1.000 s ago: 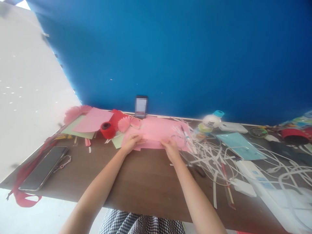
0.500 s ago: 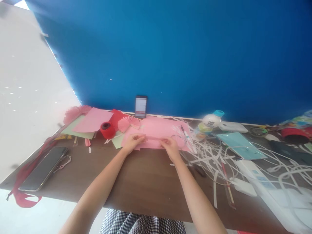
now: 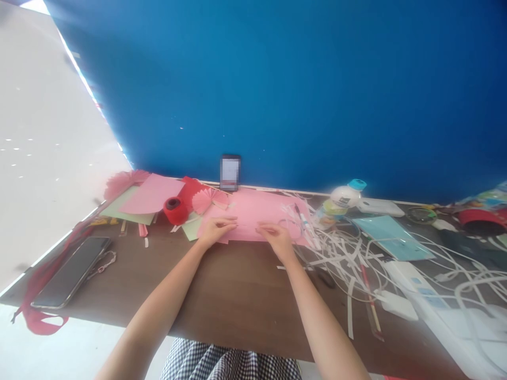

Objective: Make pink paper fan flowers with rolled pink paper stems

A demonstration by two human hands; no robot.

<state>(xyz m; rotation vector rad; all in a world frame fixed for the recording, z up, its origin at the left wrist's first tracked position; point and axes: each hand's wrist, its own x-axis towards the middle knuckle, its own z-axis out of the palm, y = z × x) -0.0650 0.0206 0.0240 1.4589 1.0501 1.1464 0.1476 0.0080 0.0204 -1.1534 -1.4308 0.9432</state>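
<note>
Both hands are over pink paper [image 3: 261, 206] at the back middle of the table. My left hand [image 3: 216, 231] is closed, thumb and fingertips pinching at the paper on its left part. Facing it from the right, my right hand [image 3: 277, 237] pinches in the same way. A faint pale line runs across the pink between the fingertips; whether it is a fold or a separate strip cannot be told. A pleated pink paper fan [image 3: 209, 200] lies just beyond my left hand, with a red roll of ribbon [image 3: 175, 211] to its left.
A small phone [image 3: 230, 173] leans against the blue wall. White paper strips and cables [image 3: 336, 253] tangle at right, near a bottle [image 3: 343, 198], a light-blue packet [image 3: 392, 237] and a power strip [image 3: 420, 290]. A large phone [image 3: 71, 272] and scissors [image 3: 103, 264] lie left.
The fingers of both hands have shifted slightly, and the pink edge that showed between them is now only a faint line. The view has moved a little.
</note>
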